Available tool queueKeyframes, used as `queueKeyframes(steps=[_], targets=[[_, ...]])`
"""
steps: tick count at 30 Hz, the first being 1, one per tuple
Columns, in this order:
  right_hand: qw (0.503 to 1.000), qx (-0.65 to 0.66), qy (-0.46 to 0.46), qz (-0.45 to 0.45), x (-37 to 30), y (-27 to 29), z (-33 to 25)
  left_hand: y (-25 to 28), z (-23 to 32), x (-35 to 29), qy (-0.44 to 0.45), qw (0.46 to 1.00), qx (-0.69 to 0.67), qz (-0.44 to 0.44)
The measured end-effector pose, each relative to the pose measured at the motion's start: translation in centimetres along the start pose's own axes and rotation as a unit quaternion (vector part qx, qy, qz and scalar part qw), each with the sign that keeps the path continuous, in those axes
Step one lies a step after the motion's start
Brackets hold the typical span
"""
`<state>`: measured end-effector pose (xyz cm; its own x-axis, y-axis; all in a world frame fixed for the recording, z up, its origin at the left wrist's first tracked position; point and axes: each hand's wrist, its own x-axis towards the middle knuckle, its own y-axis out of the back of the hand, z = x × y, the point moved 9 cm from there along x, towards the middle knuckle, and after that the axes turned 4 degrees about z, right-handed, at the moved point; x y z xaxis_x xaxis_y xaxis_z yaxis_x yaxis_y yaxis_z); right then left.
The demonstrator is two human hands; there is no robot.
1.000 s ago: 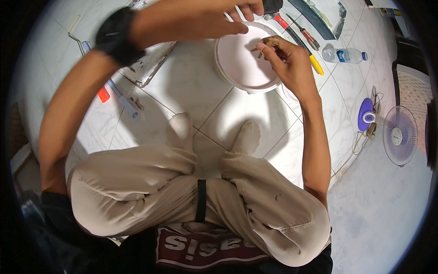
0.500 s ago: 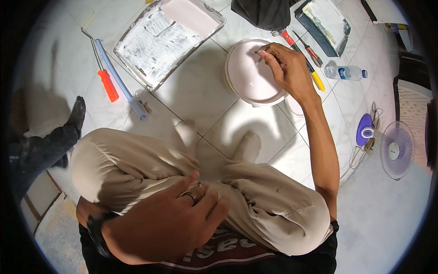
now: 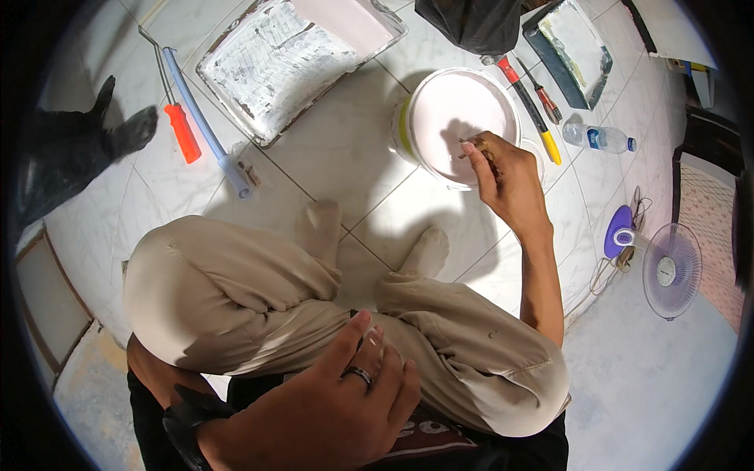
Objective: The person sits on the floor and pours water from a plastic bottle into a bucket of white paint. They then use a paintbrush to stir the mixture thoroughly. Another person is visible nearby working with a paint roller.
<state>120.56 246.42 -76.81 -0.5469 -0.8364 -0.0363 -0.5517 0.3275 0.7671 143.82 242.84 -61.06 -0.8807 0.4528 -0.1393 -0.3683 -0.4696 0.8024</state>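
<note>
A white bucket (image 3: 404, 129) of pale pink paint (image 3: 455, 102) stands ahead of me, right of the middle. My right hand (image 3: 506, 173) is over its near right side, thumb and fingers pinched together. Something small and dark shows at the fingertips, but I cannot make out what it is. The hand's shadow falls on the paint. My left hand (image 3: 338, 392), with a dark ring and a black wristband, is raised above my lap. Its fingers are spread a little and loosely bent, and nothing is clearly held in them.
Left of the bucket lies a paint tray (image 3: 275, 67), beside a roller frame with an orange handle (image 3: 183, 135) and a blue-grey tube (image 3: 200, 118). A black bag (image 3: 471, 23), smaller tray (image 3: 569, 55), red-yellow tool (image 3: 530, 106), bottle (image 3: 601, 139) and fan (image 3: 671, 271) are right. A black shape (image 3: 71, 157) is at left.
My right hand has moved down toward the near side of the bucket, still pinched. My left hand has shifted slightly right and nearer to me. The black shape at left has moved up in the view.
</note>
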Motion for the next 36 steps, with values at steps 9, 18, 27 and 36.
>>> queueKeyframes(steps=[9, 18, 27, 36], targets=[[0.994, 0.055, 0.058, 0.081, 4.5, -0.5, 1.6, 0.6, -0.4, -0.4, 0.086, 0.995, 0.030, 0.029], [0.990, -0.087, 0.109, 0.015, 4.0, 2.9, 1.1, 0.5, -0.9, -0.8, 0.108, 0.993, 0.011, 0.053], [0.994, -0.043, 0.080, -0.054, 0.5, 0.6, -1.6, 1.7, -0.6, -1.4, 0.059, 0.998, 0.001, 0.033], [0.994, 0.032, 0.091, 0.057, 4.8, 2.7, -0.6, -0.4, -0.2, -1.1, 0.105, 0.991, 0.026, 0.073]])
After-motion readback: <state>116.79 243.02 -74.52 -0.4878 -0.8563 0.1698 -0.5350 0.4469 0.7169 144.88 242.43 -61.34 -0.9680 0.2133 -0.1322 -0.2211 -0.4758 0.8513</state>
